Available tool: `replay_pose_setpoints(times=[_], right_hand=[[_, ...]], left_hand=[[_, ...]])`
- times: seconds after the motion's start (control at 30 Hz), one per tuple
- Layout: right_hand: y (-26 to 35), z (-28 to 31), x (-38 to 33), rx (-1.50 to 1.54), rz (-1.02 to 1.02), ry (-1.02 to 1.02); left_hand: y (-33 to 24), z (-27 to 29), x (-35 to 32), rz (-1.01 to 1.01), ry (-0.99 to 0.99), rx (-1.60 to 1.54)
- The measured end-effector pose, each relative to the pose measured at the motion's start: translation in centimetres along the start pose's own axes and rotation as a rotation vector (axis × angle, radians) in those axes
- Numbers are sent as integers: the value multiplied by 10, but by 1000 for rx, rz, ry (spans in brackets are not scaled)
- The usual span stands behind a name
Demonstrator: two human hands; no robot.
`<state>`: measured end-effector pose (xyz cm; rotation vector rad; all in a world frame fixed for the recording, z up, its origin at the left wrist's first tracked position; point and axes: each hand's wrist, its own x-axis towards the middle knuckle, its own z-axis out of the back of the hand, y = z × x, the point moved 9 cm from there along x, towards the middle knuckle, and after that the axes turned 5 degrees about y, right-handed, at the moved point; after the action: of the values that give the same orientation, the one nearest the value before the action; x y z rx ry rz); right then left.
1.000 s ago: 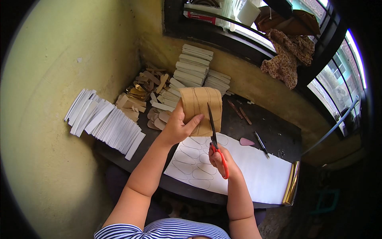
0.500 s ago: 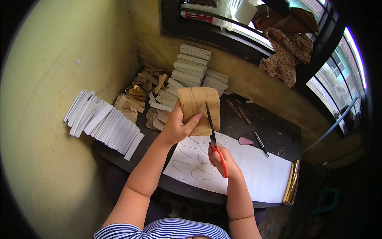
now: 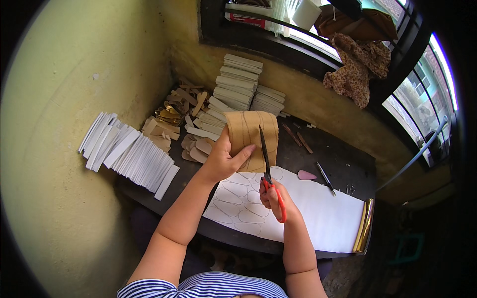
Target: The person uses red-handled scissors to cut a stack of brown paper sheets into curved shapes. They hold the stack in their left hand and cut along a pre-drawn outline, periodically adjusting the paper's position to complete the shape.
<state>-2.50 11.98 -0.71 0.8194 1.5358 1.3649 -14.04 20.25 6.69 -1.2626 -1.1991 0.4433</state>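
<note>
My left hand (image 3: 226, 158) is closed on a curled piece of tan sheet (image 3: 248, 130) with dark outlines drawn on it, its thumb lying over the front. My right hand (image 3: 279, 198) grips the red handles of a pair of scissors (image 3: 268, 164). The dark blades point up and lie against the sheet's near face; whether they are parted I cannot tell. Below both hands a long white sheet (image 3: 318, 213), covered at its left with drawn oval outlines, lies on the dark table (image 3: 348, 161).
White strips stand in a leaning row (image 3: 139, 159) at left and in tall stacks (image 3: 238, 82) by the wall. Tan cut pieces (image 3: 196, 146) lie between them. A pink oval template (image 3: 306, 175) and a pen (image 3: 326, 178) rest near the white sheet; a gold roll (image 3: 364, 226) ends it.
The tan sheet has shifted slightly to the right and down in my left hand. The scissors stay against it with almost no movement.
</note>
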Motion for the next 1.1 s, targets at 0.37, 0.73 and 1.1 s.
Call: replay_pose_setpoints(times=[0.37, 0.73, 1.1], right_hand=[[5, 5, 1, -85, 86, -42], [6, 4, 1, -10, 87, -35], [1, 5, 2, 40, 70, -112]], left_hand=[[2, -2, 0, 31, 2, 27], [3, -9, -3, 33, 16, -25], [4, -8, -1, 57, -14, -67]])
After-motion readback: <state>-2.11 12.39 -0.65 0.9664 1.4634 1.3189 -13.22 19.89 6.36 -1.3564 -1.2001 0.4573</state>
